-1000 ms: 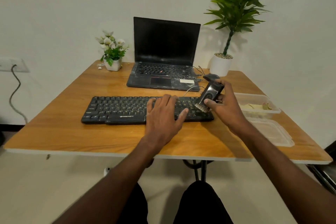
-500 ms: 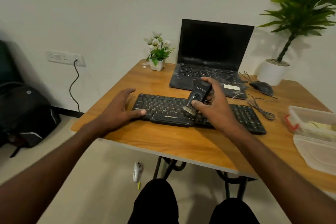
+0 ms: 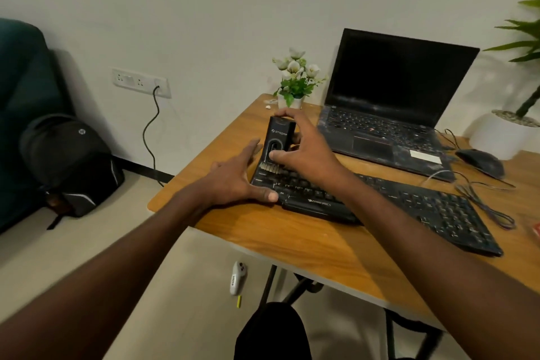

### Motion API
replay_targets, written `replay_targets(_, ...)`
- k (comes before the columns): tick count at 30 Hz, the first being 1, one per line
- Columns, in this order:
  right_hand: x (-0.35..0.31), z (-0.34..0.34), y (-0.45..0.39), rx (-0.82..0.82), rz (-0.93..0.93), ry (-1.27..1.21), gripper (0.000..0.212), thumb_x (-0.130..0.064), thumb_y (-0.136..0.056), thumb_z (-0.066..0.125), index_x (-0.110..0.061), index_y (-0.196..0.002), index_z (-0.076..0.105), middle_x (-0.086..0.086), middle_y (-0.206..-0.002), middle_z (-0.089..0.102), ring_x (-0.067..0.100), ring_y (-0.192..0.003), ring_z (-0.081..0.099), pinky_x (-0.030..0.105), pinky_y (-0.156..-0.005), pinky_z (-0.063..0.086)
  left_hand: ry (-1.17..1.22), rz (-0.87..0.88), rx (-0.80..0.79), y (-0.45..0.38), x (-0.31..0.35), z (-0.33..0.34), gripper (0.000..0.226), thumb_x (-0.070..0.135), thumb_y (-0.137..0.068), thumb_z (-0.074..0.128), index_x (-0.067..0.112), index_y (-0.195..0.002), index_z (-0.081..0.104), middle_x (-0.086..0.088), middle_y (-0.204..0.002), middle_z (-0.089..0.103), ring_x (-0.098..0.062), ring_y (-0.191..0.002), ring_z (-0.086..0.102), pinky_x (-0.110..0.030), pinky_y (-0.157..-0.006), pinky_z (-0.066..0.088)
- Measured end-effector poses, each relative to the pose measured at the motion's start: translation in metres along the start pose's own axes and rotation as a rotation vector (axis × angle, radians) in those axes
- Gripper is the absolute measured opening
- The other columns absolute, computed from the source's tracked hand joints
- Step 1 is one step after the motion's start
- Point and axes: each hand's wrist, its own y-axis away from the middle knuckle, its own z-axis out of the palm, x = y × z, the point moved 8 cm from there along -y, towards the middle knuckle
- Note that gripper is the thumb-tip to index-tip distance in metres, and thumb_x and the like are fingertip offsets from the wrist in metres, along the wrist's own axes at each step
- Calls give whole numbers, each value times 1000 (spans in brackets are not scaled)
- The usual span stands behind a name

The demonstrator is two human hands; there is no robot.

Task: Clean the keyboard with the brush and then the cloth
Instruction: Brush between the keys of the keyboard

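A black keyboard (image 3: 409, 207) lies across the wooden table (image 3: 292, 237). My right hand (image 3: 304, 146) grips a black brush (image 3: 277, 140) held upright, its pale bristles pressed on the keys at the keyboard's far left end. My left hand (image 3: 233, 178) clasps the keyboard's left edge, thumb on the front corner and fingers spread along the side. No cloth is in view.
An open black laptop (image 3: 388, 108) stands behind the keyboard, with a small flower pot (image 3: 292, 82) to its left and a mouse (image 3: 482, 161) with loose cables to its right. A white plant pot (image 3: 502, 134) sits far right. A backpack (image 3: 67, 161) rests on the floor at left.
My right hand has swept the brush leftward along the keyboard, from its right end to its far left end. My left hand moved off the keys to the left edge. The view swung left.
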Motion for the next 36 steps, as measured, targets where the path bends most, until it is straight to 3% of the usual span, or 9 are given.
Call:
replay_targets(6, -5, 23, -13, -71, -70, 203, 72, -8, -81, 80, -39, -136, 45, -5, -119, 62, 8, -94, 68, 31, -71, 64, 9, 33, 70, 1, 4, -3, 136, 78, -59, 90, 49, -163, 8, 11, -161, 49, -21, -149, 42, -40, -114, 14)
replay_targets(8, -6, 22, -14, -141, -92, 312, 70, -10, -82, 79, -37, -136, 43, -5, -118, 63, 6, -91, 67, 25, -67, 62, 13, 33, 68, 0, 3, -3, 139, 77, -59, 91, 47, -164, 5, 10, -166, 44, -22, -152, 38, -44, -118, 14)
replay_targets(12, -16, 19, -23, -321, -87, 516, 72, -11, -81, 81, -33, -135, 40, -2, -114, 63, 11, -92, 67, 30, -71, 63, 4, 30, 64, 0, 1, -2, 140, 81, -55, 90, 45, -163, 7, 10, -168, 40, -23, -155, 35, -53, -124, 11)
replay_targets(16, -24, 33, -17, -255, -138, 416, 77, -11, -83, 79, -32, -145, 39, 1, -120, 61, 14, -97, 66, 35, -73, 63, 11, 15, 78, 1, 2, -3, 129, 78, -58, 90, 42, -159, 19, 11, -157, 52, -20, -147, 43, -43, -117, 16)
replay_targets(20, -13, 27, 1, -306, -176, 493, 74, -14, -88, 76, -35, -145, 33, 2, -118, 63, 17, -95, 68, 42, -72, 63, 16, 19, 90, 4, 5, -4, 130, 73, -60, 92, 37, -161, 18, 13, -162, 46, -13, -146, 40, -42, -116, 15)
replay_targets(23, -17, 19, 1, -372, -171, 593, 73, -14, -89, 75, -31, -146, 32, 3, -123, 61, 17, -103, 65, 41, -81, 62, 15, 19, 79, 5, 7, -5, 135, 75, -59, 91, 37, -163, 14, 11, -169, 39, -18, -154, 35, -43, -119, 12)
replay_targets(27, -21, 23, -1, -279, -177, 477, 74, -12, -87, 77, -32, -142, 32, 5, -124, 60, 19, -102, 67, 42, -78, 64, 28, 6, 73, 7, 7, -5, 132, 71, -61, 91, 38, -163, 13, 10, -168, 40, -21, -153, 36, -45, -120, 12)
replay_targets(32, -12, 9, -1, -406, -106, 582, 78, -13, -88, 77, -31, -147, 29, 2, -126, 57, 17, -106, 64, 33, -80, 62, 13, -19, 83, 12, 14, -8, 128, 60, -67, 93, 36, -165, 13, 7, -169, 36, -25, -153, 31, -48, -124, 15)
replay_targets(36, -8, -4, -8, -254, -59, 503, 77, -12, -87, 79, -30, -145, 32, 9, -128, 57, 20, -106, 65, 33, -77, 64, 1, -25, 84, 13, 14, -7, 130, 64, -64, 93, 37, -164, 15, 5, -168, 38, -28, -152, 33, -48, -125, 14)
